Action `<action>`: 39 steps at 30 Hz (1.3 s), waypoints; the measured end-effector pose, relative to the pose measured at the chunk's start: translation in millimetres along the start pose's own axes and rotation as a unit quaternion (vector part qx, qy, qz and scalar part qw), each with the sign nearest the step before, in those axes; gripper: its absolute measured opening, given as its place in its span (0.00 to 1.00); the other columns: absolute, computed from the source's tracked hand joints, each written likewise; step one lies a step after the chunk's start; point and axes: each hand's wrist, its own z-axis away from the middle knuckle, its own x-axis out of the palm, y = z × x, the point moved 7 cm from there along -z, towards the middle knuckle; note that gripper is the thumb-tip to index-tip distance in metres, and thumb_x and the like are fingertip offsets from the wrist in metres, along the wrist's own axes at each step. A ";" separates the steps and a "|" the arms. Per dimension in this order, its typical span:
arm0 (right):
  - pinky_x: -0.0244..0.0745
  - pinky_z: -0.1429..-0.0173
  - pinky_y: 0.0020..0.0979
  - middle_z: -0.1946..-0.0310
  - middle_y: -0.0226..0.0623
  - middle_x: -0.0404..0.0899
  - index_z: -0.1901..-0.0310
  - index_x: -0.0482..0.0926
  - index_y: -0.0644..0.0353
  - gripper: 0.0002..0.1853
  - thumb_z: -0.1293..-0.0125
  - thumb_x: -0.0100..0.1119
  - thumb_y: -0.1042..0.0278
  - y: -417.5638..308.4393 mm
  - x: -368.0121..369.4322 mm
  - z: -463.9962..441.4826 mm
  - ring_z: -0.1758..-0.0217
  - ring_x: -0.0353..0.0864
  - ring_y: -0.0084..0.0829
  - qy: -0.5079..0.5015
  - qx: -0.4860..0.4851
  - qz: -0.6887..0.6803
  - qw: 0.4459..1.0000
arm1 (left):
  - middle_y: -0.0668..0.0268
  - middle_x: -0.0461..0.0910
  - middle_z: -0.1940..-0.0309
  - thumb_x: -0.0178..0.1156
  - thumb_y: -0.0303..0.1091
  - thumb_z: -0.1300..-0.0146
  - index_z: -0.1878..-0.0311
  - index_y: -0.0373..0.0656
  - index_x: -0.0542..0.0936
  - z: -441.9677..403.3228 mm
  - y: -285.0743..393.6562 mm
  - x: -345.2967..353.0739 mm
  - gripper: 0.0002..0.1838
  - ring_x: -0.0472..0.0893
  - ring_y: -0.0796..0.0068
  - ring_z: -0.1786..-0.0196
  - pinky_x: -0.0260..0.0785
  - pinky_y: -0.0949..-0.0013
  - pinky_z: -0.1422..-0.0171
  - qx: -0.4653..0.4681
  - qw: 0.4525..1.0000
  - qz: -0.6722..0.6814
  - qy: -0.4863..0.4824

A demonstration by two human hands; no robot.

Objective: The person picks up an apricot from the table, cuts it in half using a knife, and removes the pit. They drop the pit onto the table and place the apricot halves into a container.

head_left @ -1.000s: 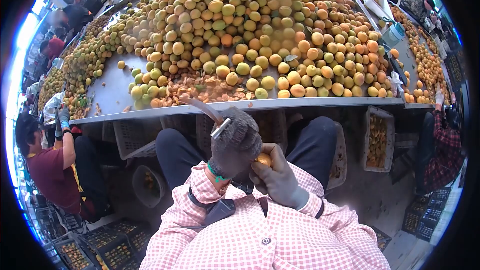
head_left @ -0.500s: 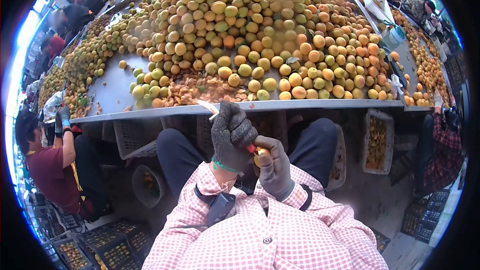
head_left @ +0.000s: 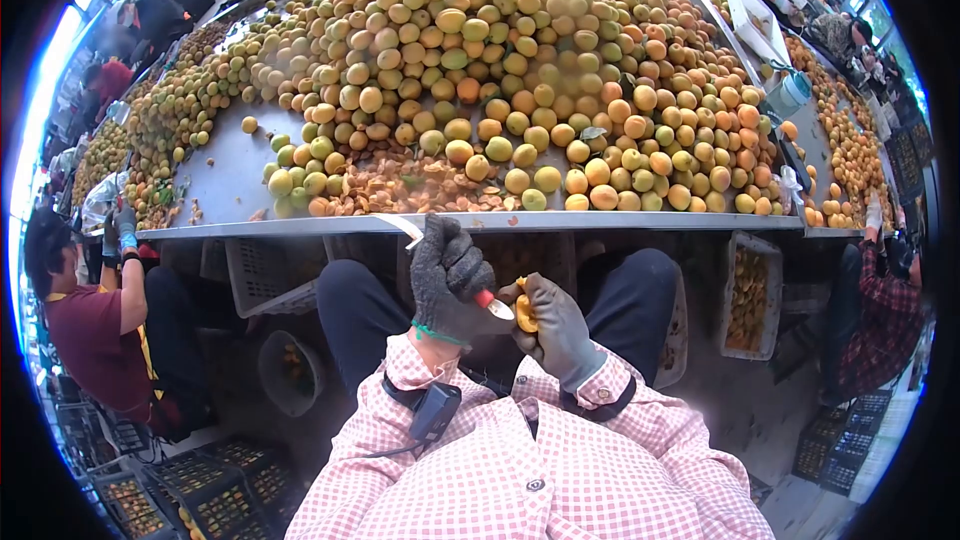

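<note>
My left hand (head_left: 447, 275), in a dark knit glove with a green edge at the wrist, is closed around a red-handled tool. The tool's short shiny tip (head_left: 499, 310) points toward my other hand. A pale curved strip (head_left: 405, 228) sticks out above the left fist; whether it belongs to the tool I cannot tell. My right hand (head_left: 556, 328), in a grey glove, grips a yellow-orange apricot (head_left: 526, 313) that looks cut open. Both hands are close together above my lap, just in front of the table edge, with the tip slightly apart from the fruit.
A metal table (head_left: 225, 162) bears a large heap of apricots (head_left: 430, 50) and a pile of apricot pieces (head_left: 415, 180). Crates (head_left: 752, 295) and a white bucket (head_left: 292, 370) stand below. Co-workers sit left (head_left: 100, 330) and right (head_left: 870, 310).
My hands have moved slightly apart, and the tool's tip has come away from the apricot. The opened fruit now shows in my right hand. The view has shifted a little.
</note>
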 end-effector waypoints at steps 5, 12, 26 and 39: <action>0.57 0.84 0.17 0.78 0.29 0.73 0.59 0.75 0.59 0.28 0.32 0.46 0.36 4.1 -9.7 -18.2 0.84 0.66 0.16 0.021 0.039 0.078 0.996 | 0.79 0.53 0.84 0.46 0.46 0.26 0.66 0.48 0.74 8.8 32.3 -6.6 0.16 0.53 0.87 0.87 0.46 0.78 0.84 0.018 1.000 0.020 -0.010; 0.69 0.74 0.21 0.71 0.33 0.77 0.58 0.75 0.60 0.28 0.30 0.42 0.38 19.0 -16.2 -48.3 0.73 0.75 0.23 0.068 0.019 0.006 0.998 | 0.78 0.53 0.84 0.45 0.47 0.26 0.66 0.48 0.73 19.7 61.5 -30.5 0.16 0.53 0.87 0.88 0.47 0.78 0.84 0.058 0.997 -0.034 0.036; 0.69 0.65 0.20 0.69 0.27 0.76 0.53 0.78 0.59 0.14 0.30 0.54 0.57 -23.1 38.6 -82.9 0.69 0.73 0.16 -0.015 -0.097 0.175 0.980 | 0.78 0.54 0.85 0.45 0.49 0.27 0.65 0.49 0.75 16.6 72.2 -70.9 0.17 0.54 0.86 0.88 0.48 0.77 0.84 0.023 0.999 -0.004 0.029; 0.69 0.42 0.38 0.51 0.35 0.78 0.45 0.75 0.47 0.22 0.43 0.63 0.61 -142.5 47.1 -193.3 0.45 0.74 0.40 0.098 -0.214 0.841 0.488 | 0.76 0.56 0.86 0.51 0.37 0.31 0.67 0.48 0.73 6.3 67.6 -78.9 0.08 0.54 0.84 0.89 0.48 0.75 0.85 0.017 0.974 -0.201 0.104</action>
